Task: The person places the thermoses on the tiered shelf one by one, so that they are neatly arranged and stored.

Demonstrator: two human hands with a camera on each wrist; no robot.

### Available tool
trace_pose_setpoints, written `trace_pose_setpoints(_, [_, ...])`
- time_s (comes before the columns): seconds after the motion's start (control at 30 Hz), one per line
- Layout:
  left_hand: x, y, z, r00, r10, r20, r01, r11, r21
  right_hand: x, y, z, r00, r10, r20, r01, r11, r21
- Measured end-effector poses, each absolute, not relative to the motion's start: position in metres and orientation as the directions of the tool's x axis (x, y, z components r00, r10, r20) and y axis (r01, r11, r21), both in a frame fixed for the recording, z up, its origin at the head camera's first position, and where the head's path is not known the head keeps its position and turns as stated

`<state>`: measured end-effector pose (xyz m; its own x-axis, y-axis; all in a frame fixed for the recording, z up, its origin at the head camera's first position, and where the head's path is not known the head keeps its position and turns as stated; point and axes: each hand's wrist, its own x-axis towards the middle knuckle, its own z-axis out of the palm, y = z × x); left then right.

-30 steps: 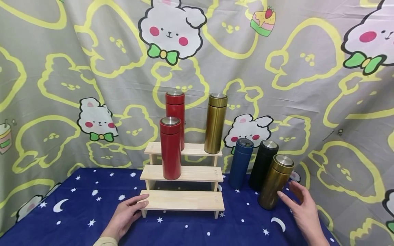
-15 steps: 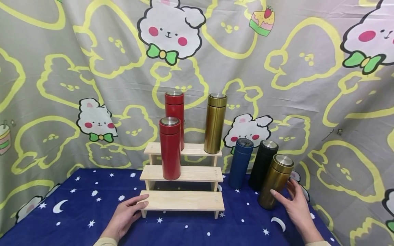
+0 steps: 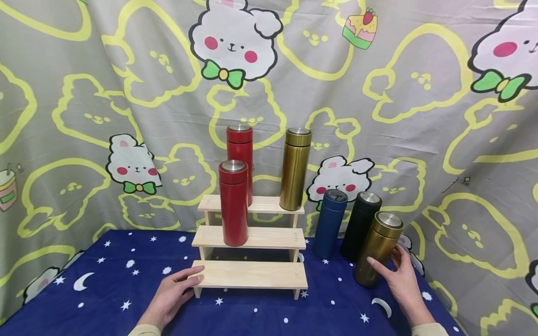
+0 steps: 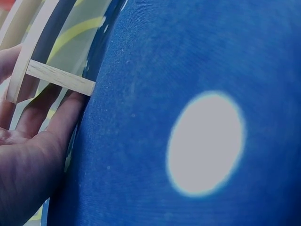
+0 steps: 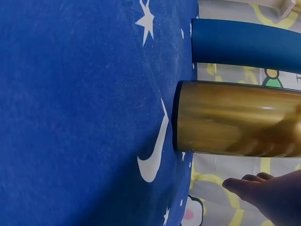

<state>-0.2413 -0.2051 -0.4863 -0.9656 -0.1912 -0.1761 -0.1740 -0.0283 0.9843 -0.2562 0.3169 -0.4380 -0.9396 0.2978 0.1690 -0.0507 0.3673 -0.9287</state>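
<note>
A three-step wooden display stand [image 3: 250, 275] stands in the middle of the head view. My left hand [image 3: 170, 296] holds the left end of its lowest step; in the left wrist view its fingers [image 4: 66, 113] reach under the board beside a leg. To the right a gold thermos bottle [image 3: 376, 252] stands upright on the cloth. My right hand [image 3: 403, 282] reaches around it, thumb in front and fingers along its right side. In the right wrist view a gap shows between the visible fingers [image 5: 244, 186] and the bottle; the thumb is hidden there.
Two red bottles [image 3: 234, 205] stand on the stand's upper steps, with another gold bottle [image 3: 295, 172] at the top right. A blue bottle [image 3: 330, 226] and a black bottle [image 3: 360, 228] stand close behind the nearer gold one. A patterned curtain [image 3: 168, 116] hangs behind the starry cloth [image 3: 138, 294].
My right hand has come in leftward around the nearer gold bottle, its thumb moving across the front. The left hand stays on the stand, and the bottles keep their places.
</note>
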Motion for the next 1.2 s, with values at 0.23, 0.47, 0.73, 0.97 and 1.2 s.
trace_pose_setpoints(0.23, [-0.240, -0.205, -0.487, -0.967, -0.187, -0.172, -0.169, -0.030, 0.985, -0.258, 0.315, -0.441, -0.942, 0.283, 0.183, -0.072, 0.359, -0.930])
trace_pose_setpoints(0.47, [-0.241, -0.206, -0.487, -0.965, -0.191, -0.178, -0.176, -0.027, 0.984, -0.261, 0.315, -0.443, -0.946, 0.282, 0.162, -0.045, 0.377, -0.925])
trace_pose_setpoints(0.73, [-0.241, -0.205, -0.486, -0.965, -0.193, -0.175, -0.174, -0.024, 0.984, -0.263, 0.315, -0.446, -0.945, 0.289, 0.153, -0.022, 0.410, -0.912])
trace_pose_setpoints(0.97, [-0.241, -0.205, -0.486, -0.966, -0.191, -0.175, -0.174, -0.026, 0.984, -0.262, 0.311, -0.449, -0.922, 0.335, 0.194, -0.047, 0.401, -0.915])
trace_pose_setpoints(1.2, [-0.241, -0.205, -0.486, -0.967, -0.189, -0.169, -0.166, -0.030, 0.986, -0.261, 0.310, -0.450, -0.911, 0.354, 0.211, -0.051, 0.411, -0.910])
